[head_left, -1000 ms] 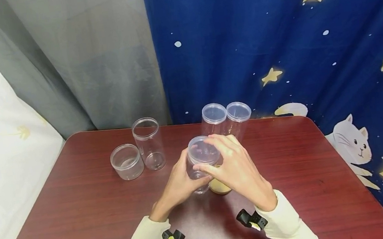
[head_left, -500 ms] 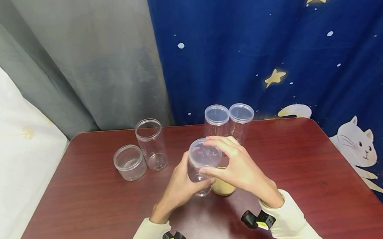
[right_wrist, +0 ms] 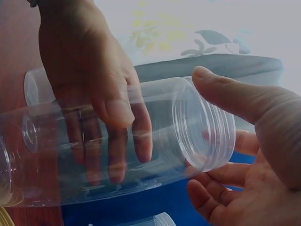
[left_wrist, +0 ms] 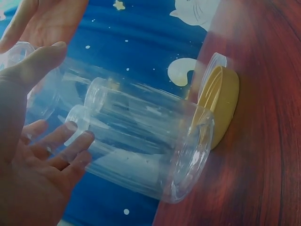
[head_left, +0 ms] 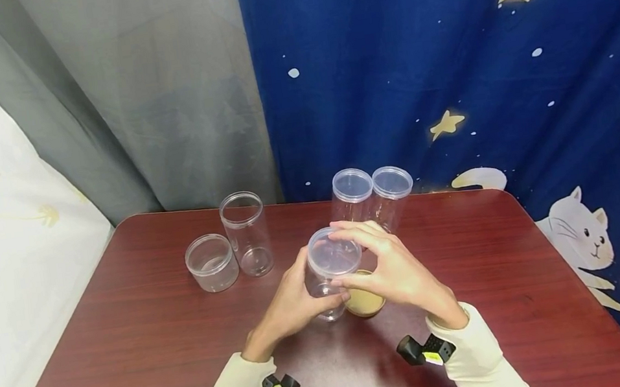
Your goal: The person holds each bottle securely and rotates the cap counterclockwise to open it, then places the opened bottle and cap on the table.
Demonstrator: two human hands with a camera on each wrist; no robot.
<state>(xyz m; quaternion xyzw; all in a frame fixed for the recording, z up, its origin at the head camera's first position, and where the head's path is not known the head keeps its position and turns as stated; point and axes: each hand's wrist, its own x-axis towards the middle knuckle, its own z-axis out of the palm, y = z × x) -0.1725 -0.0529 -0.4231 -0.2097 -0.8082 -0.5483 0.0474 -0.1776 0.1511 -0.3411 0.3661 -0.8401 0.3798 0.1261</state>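
Note:
A tall clear plastic jar [right_wrist: 155,176] stands upright near the middle of the table. My left hand [head_left: 294,297] wraps round its body, thumb in front and fingers behind, seen through the clear wall in the right wrist view. On top sits a translucent screw lid [head_left: 334,252]. My right hand [head_left: 393,267] holds this lid by its edge, with the thumb on the near side and the fingers on the far side. Right beside the jar's base lies a gold lid [head_left: 366,300], also seen in the left wrist view with a clear rim behind it.
Two tall lidded jars, a left one [head_left: 352,189] and a right one [head_left: 393,186], stand side by side behind my hands. To the left are a tall jar without a lid [head_left: 246,231] and a short clear jar [head_left: 212,265]. Curtains [head_left: 185,92] hang behind the reddish-brown table [head_left: 130,348].
My right hand has turned a little, its thumb shifting right along the lid's near edge and its wrist moving right. My left hand keeps its grip on the jar. The head view shifts slightly.

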